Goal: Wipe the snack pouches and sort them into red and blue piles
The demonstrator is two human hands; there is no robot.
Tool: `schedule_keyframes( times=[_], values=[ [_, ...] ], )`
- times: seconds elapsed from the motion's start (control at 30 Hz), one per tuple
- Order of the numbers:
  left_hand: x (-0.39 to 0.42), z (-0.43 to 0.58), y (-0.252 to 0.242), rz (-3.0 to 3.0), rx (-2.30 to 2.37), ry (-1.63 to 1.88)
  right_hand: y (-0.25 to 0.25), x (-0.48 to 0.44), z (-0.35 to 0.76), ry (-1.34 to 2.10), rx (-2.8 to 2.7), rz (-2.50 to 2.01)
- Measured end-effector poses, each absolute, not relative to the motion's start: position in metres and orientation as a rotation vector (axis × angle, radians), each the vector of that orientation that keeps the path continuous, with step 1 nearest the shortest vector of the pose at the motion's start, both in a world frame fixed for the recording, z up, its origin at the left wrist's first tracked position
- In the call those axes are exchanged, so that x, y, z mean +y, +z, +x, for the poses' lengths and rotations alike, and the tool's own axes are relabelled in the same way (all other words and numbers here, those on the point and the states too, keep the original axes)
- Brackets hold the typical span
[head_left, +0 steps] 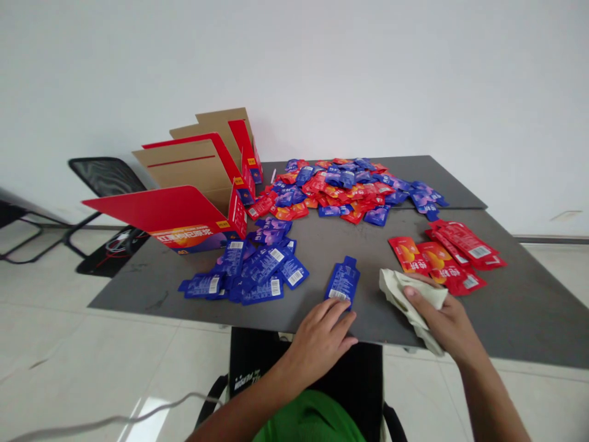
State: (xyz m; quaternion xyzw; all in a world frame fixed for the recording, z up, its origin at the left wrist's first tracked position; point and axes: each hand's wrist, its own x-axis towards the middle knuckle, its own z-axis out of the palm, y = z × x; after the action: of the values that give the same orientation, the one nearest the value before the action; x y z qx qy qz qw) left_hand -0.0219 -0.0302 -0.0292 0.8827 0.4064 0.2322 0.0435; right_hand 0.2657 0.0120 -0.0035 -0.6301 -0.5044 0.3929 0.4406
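Observation:
A blue pouch lies flat near the table's front edge, its spout end pointing away and its barcode side up. The fingertips of my left hand rest on its near end, with the fingers stretched out and a little apart. To the right, my right hand is closed around a folded pale cloth, which sits just above the tabletop. Close behind that hand lie red pouches, several of them overlapping. Left of the single pouch is a loose heap of blue pouches.
Mixed red and blue pouches form a large pile at the back of the grey table. Open red boxes with raised flaps stand in a row at the left. A black chair stands beyond the table's left side.

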Motion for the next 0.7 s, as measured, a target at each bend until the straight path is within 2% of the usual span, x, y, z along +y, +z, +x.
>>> schedule_keyframes(
  times=[0.17,0.37,0.5,0.7],
  values=[
    [-0.032,-0.026,-0.029,2.676,1.233,0.764,0.01,0.034,0.219,0.601,-1.643,-1.351],
    [-0.032,-0.026,-0.039,2.657,1.288,0.648,-0.012,0.052,0.181,0.44,-2.448,-0.935],
    [-0.032,-0.026,-0.042,2.733,1.301,0.563,-0.023,0.097,0.189,0.226,-2.531,-1.023],
    [-0.03,-0.025,-0.033,2.704,1.317,0.445,-0.004,0.141,0.212,0.004,-2.38,-1.185]
  ],
)
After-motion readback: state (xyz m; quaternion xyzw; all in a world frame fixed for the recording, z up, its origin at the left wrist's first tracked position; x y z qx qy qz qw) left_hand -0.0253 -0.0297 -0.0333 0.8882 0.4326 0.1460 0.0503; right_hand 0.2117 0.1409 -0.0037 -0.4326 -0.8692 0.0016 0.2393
